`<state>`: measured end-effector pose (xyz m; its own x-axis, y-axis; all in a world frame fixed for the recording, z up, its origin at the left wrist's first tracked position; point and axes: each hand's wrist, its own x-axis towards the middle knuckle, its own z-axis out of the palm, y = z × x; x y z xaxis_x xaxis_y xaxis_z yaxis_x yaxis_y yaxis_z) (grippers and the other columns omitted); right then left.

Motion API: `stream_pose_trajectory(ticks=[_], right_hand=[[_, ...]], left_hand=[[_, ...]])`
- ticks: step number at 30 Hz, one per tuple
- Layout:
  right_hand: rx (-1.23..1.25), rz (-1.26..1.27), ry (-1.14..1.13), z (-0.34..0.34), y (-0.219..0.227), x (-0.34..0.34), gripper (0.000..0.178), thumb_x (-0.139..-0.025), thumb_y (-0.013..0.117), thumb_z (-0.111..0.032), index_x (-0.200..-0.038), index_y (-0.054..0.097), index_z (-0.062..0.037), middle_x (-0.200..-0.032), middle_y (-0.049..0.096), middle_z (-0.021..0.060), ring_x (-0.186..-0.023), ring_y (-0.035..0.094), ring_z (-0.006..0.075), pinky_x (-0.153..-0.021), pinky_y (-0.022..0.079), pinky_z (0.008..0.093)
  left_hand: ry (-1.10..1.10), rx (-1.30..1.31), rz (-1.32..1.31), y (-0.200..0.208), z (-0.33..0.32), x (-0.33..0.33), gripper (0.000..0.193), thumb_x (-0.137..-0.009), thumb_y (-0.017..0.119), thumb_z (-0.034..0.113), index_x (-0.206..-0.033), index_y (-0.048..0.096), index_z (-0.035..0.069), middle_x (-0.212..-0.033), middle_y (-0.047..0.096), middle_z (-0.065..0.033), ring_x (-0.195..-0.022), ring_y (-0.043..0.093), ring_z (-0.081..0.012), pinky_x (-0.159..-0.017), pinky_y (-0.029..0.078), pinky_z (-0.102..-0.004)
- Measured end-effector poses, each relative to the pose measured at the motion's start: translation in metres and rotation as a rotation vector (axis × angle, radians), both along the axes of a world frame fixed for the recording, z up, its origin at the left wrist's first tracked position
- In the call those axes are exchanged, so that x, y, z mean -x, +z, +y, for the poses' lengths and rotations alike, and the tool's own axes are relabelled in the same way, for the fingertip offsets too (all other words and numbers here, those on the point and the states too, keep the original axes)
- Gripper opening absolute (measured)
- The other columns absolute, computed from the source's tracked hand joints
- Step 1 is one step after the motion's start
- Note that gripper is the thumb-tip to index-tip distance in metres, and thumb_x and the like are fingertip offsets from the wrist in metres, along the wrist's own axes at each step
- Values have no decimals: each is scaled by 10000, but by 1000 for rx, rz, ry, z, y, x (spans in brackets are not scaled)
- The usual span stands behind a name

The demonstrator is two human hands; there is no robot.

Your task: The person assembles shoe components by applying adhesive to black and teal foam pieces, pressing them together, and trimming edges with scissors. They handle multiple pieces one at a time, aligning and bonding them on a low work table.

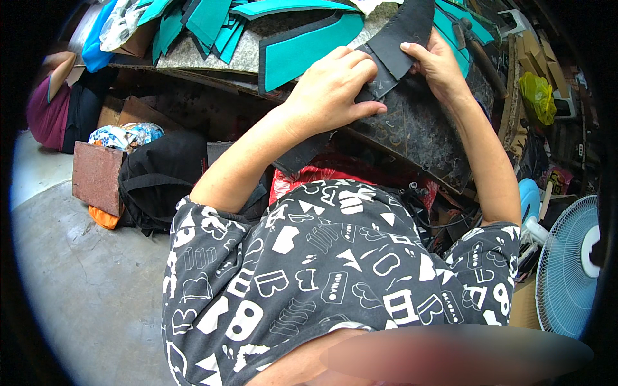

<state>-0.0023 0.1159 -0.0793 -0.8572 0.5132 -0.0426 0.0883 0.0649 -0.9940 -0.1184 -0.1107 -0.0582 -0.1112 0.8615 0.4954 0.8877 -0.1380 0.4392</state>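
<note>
A curved black piece of sheet material (404,35) is held up over the dark worktable (412,132). My right hand (441,67) pinches its right edge, the thumb lying on the upper face and the fingers behind. At its lower left end is my left hand (338,87), its fingers curled against the piece and its thumb stretched out below; the fingertips are partly hidden. Beneath the left hand's side of the piece, a second dark flat layer shows. Just left of my hands lies a teal panel with black edging (309,51).
More teal pieces (209,26) are heaped at the back left. A hammer-like tool (479,58) lies right of my right hand. Further right are a yellow plastic bag (537,96) and a fan (566,267). Someone in a purple shirt (51,116) sits at far left, near a black bag (164,177).
</note>
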Motion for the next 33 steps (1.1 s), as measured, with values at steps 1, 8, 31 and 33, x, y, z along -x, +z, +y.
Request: stream_pose_trajectory(ticks=[1, 8, 31, 33], right_hand=[[-7, 4, 1, 0, 0, 1, 412, -908, 693, -145, -1287, 539, -96, -846, 598, -53, -641, 521, 23, -562, 416, 183], [-41, -20, -20, -1, -2, 1, 431, -905, 686, -145, -1303, 529, -93, -826, 593, -57, -627, 517, 21, -551, 413, 180], [56, -186, 16, -15, 22, -9, 961, -845, 741, -91, -1583, 126, -133, -669, 513, -41, -498, 455, 34, -413, 319, 178], [29, -139, 10, -18, 20, -10, 936, -848, 737, -94, -1576, 150, -130, -669, 512, -41, -499, 453, 32, -411, 315, 179]], left_hand=[[2, 12, 11, 0, 0, 1, 447, -730, 834, 323, -959, 573, 42, -998, 611, -89, -980, 591, -289, -843, 501, -372], [-46, -14, -15, -2, 5, 11, 424, -771, 808, 332, -956, 573, 31, -1032, 616, -111, -1069, 557, -325, -913, 481, -396], [-3, 37, 83, -5, 12, 15, 222, -908, 665, 212, -919, 539, 30, -1254, 632, -153, -1109, 553, -371, -952, 464, -434], [15, 20, 140, -5, 13, 14, 243, -892, 674, 257, -958, 595, 36, -1212, 648, -135, -1084, 571, -336, -951, 475, -406]])
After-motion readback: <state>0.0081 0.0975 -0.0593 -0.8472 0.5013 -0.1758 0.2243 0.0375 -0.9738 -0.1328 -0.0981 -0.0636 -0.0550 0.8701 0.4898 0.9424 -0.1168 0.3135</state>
